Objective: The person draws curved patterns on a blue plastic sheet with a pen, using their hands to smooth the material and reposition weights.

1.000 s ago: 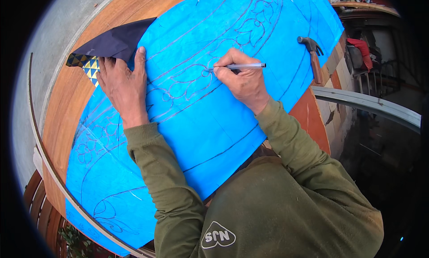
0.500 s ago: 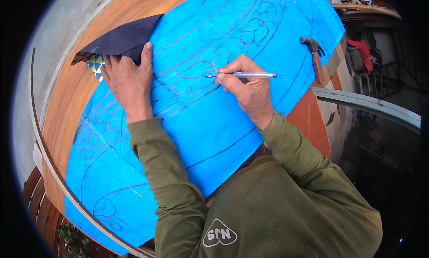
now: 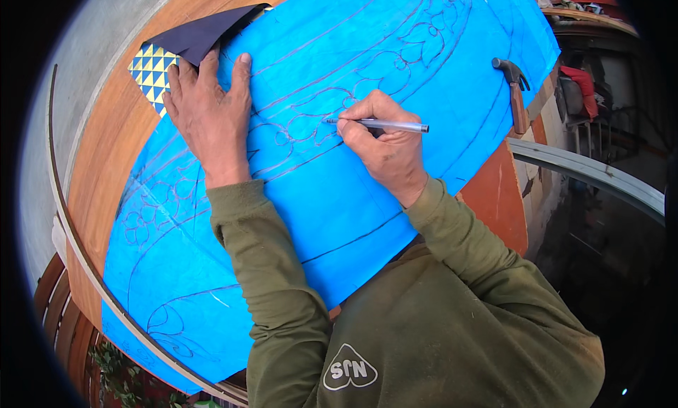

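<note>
A large bright blue sheet [image 3: 339, 224] carries dark drawn lines: long curves, flowers and leaves. My right hand [image 3: 385, 143] pinches a clear-barrelled pen [image 3: 395, 125], its tip on the sheet beside a drawn flower outline. To the left, my left hand [image 3: 215, 118] lies spread, thumb on the blue sheet, fingertips at the edge of a folded dark sheet [image 3: 201, 37]. Under those fingers a yellow and blue triangle-patterned piece [image 3: 152, 72] shows beside the dark sheet. How the two pieces join is hidden by the hand.
A claw hammer [image 3: 515, 97] lies on the sheet's right part. The blue sheet rests on a brown wooden board [image 3: 106, 196]. A thin curved strip [image 3: 85, 267] crosses at the left. Beyond the right edge is a metal-edged dark surface [image 3: 593, 175].
The pen tip has moved slightly along the drawn flower pattern. My left hand has shifted up a little, and more of the triangle-patterned piece shows beside the dark sheet.
</note>
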`<state>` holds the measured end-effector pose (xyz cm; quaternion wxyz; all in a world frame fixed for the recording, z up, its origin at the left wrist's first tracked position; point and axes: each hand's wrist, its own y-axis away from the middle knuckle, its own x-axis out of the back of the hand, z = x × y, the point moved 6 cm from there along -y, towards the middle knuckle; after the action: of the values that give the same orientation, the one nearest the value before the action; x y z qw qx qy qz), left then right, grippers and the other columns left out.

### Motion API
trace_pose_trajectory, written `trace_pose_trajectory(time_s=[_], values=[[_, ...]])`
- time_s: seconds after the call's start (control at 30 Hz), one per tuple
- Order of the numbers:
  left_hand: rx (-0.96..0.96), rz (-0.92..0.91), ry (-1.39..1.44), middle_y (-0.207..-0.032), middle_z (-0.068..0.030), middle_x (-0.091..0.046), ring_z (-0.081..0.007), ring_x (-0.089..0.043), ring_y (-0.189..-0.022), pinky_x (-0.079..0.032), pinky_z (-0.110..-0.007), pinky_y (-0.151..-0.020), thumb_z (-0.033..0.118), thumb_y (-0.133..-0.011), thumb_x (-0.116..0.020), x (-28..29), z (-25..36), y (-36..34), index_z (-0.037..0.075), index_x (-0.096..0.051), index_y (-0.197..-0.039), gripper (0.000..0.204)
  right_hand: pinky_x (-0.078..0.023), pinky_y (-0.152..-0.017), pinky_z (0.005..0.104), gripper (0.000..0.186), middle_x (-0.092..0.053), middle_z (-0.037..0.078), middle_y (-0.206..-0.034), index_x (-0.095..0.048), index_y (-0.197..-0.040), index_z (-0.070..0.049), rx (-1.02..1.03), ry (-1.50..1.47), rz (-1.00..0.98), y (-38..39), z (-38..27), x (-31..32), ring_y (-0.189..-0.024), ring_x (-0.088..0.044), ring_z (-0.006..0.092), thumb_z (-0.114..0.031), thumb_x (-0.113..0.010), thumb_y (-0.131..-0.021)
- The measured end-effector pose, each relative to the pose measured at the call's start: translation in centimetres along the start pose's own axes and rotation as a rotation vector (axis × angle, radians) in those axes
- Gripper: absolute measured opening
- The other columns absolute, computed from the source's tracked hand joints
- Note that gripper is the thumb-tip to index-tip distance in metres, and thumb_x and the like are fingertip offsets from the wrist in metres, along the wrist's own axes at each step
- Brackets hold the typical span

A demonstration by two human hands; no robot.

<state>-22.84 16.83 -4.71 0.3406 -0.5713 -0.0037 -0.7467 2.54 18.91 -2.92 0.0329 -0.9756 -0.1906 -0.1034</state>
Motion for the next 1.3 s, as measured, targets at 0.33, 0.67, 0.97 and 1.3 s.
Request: trace_pose_trajectory(time_s=[0.33, 0.67, 0.97, 1.3], values=[[-0.004, 0.027, 0.051, -0.166, -0.0187, -0.053, -0.0420, -0.041, -0.159, -0.026, -0.060, -0.131, 0.060, -0.101, -0.069, -0.14, -0.37, -0.20, 0.023, -0.072, -0.148, 0.059, -0.053, -0.056, 0.0266, 0.006, -0.075, 0.007, -0.082, -0.069, -0.092, -0.002, 0.085, 0.054, 0.080, -0.04, -0.52, -0.03, -0.070, -0.066, 0.0059, -0.001, -0.074, -0.094], [0.013, 0.026, 0.055, -0.167, -0.0184, -0.053, -0.0417, -0.040, -0.159, -0.025, -0.060, -0.132, 0.059, -0.101, -0.070, -0.31, -0.24, -0.09, 0.023, -0.072, -0.148, 0.059, -0.054, -0.057, 0.0273, 0.005, -0.076, 0.007, -0.084, -0.070, -0.092, -0.001, 0.086, 0.100, 0.048, 0.00, -0.65, -0.22, -0.071, -0.067, 0.0070, -0.001, -0.075, -0.092], [0.014, 0.025, 0.033, -0.166, -0.0188, -0.053, -0.0422, -0.040, -0.159, -0.025, -0.061, -0.132, 0.059, -0.101, -0.069, -0.41, -0.25, -0.17, 0.023, -0.072, -0.148, 0.060, -0.052, -0.061, 0.0280, 0.007, -0.076, 0.006, -0.086, -0.073, -0.089, -0.002, 0.064, 0.090, -0.114, -0.06, -0.85, -0.72, -0.073, -0.066, 0.0083, -0.005, -0.079, -0.093], [0.002, 0.025, 0.030, -0.166, -0.0191, -0.053, -0.0426, -0.040, -0.159, -0.025, -0.062, -0.131, 0.058, -0.102, -0.069, -0.45, -0.32, -0.19, 0.022, -0.072, -0.148, 0.059, -0.055, -0.060, 0.0338, 0.007, -0.074, 0.008, -0.079, -0.069, -0.083, -0.002, 0.080, 0.071, -0.142, 0.01, -0.70, -0.74, -0.069, -0.068, 0.0134, -0.006, -0.074, -0.086]])
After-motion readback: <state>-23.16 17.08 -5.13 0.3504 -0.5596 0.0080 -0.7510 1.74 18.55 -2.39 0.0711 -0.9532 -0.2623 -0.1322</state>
